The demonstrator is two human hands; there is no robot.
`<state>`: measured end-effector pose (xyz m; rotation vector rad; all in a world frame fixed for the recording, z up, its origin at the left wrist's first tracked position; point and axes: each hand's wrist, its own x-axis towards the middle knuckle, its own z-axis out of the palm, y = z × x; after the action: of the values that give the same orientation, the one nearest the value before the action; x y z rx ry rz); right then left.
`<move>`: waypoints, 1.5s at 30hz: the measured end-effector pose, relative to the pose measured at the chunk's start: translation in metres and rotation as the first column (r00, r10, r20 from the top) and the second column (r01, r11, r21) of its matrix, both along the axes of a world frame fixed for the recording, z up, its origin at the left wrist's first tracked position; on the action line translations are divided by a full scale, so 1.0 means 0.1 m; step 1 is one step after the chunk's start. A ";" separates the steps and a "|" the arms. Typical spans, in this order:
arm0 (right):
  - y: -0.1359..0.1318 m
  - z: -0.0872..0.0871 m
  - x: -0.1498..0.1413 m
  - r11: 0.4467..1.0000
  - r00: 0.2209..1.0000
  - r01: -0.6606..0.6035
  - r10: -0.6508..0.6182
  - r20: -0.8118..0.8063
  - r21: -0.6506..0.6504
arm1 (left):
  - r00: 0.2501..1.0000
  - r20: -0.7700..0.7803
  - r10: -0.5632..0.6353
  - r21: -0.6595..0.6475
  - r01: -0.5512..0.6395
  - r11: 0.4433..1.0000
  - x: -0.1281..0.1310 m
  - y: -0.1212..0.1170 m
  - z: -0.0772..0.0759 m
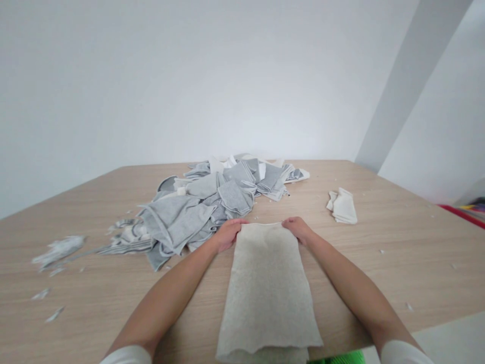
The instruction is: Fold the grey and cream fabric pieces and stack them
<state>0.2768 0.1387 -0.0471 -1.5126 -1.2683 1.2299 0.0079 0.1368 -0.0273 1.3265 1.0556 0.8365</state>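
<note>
A beige knit fabric piece (271, 288) lies lengthwise in front of me, its near end at the table's front edge, where a second layer shows below the top one. My left hand (228, 234) pinches its far left corner. At the far right corner, my right hand (297, 228) grips the same edge, which is drawn straight between the two hands. Just beyond my left hand spreads a heap of grey and cream fabric pieces (178, 217), some folded and some crumpled.
On the right of the wooden table (409, 253) lies a small cream stack of cloth (344, 206). Fabric scraps (60, 250) and lint are scattered at the left. Something green (339, 358) shows at the near edge. A white wall (242, 81) stands behind the table.
</note>
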 end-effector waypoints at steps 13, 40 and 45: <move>0.04 -0.03 0.04 0.999 0.999 0.047 -0.047 -0.005 -0.006 | 0.913 -0.360 0.194 0.320 -0.074 0.944 -0.09 0.11 0.00; 0.04 -0.08 0.03 0.998 0.998 0.055 -0.055 0.028 0.011 | 0.355 -0.935 0.021 0.327 0.837 0.438 0.48 -1.82 0.27; -0.01 -0.03 0.03 1.000 1.000 0.005 -0.004 0.028 -0.021 | 0.303 -0.953 -0.002 0.282 0.889 0.361 0.38 -1.89 0.23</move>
<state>0.2794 0.1380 -0.0496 -1.5522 -1.2732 1.2265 0.0459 -0.0525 -0.0038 2.9947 0.7177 -0.0846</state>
